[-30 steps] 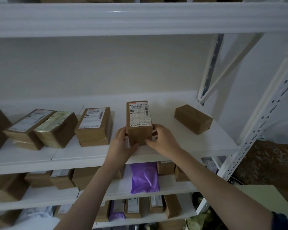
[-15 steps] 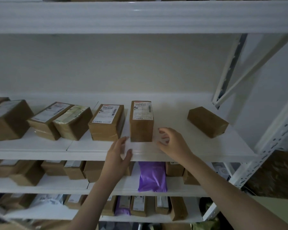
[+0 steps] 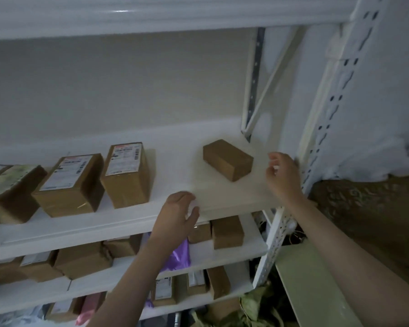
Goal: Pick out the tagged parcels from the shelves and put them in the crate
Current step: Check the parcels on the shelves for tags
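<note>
**Both hands bare at the shelf, a plain brown parcel between them**

While both hands hover empty over the near edge of the white shelf (image 3: pixel 222 197), the thing they seem to be closing on is the unlabelled brown parcel (image 3: pixel 227 159) lying alone toward the right end of that shelf.

From the head view, the only one there is: the right hand (image 3: pixel 282 178) is raised just to the right of the parcel, fingers loosely curled and holding nothing, not yet touching the cardboard. The left hand (image 3: pixel 178 218) sits lower and nearer, at the shelf's front lip, fingers relaxed and empty, well to the near-left of the parcel. The parcel lies flat with its long axis running from far-left to near-right, so its short near-right end faces the right hand. That hand looks the closer of the two, and I would guess it takes hold first, though whether this parcel carries a tag I cannot tell; no label shows on its visible faces.

Further left on the same shelf stands a labelled parcel (image 3: pixel 128 173), and beside it another labelled box (image 3: pixel 69 182). The lower shelves hold more boxes and a purple bag (image 3: pixel 178 258). No crate is in view.
</note>
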Action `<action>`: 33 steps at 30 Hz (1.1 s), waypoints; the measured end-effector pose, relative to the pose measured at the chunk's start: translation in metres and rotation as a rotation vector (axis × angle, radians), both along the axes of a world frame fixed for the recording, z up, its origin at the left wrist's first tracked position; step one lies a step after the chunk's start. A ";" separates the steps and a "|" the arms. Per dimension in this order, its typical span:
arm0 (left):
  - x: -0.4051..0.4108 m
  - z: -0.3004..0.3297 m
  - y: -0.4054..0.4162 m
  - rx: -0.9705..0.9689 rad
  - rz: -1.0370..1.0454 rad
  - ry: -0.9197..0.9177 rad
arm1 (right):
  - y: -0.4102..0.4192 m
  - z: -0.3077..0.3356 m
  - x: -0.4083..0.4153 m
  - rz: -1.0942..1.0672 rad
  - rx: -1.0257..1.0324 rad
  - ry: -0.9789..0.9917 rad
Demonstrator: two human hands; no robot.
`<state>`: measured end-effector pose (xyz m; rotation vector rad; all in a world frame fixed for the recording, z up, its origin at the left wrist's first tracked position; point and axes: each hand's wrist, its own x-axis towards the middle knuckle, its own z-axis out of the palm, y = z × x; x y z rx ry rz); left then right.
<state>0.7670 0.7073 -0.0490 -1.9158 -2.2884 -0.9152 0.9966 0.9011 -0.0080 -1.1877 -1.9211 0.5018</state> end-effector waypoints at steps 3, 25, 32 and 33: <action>0.014 0.007 0.039 -0.071 0.001 -0.033 | 0.017 0.004 -0.012 0.094 -0.137 -0.290; 0.027 0.021 0.049 -0.037 -0.004 -0.199 | -0.046 -0.012 -0.042 0.269 -0.026 -0.300; 0.015 0.028 0.015 0.030 0.110 -0.143 | -0.070 0.006 -0.059 0.393 0.094 -0.146; 0.011 0.028 0.012 0.021 0.125 -0.115 | -0.070 0.006 -0.063 0.420 0.076 -0.132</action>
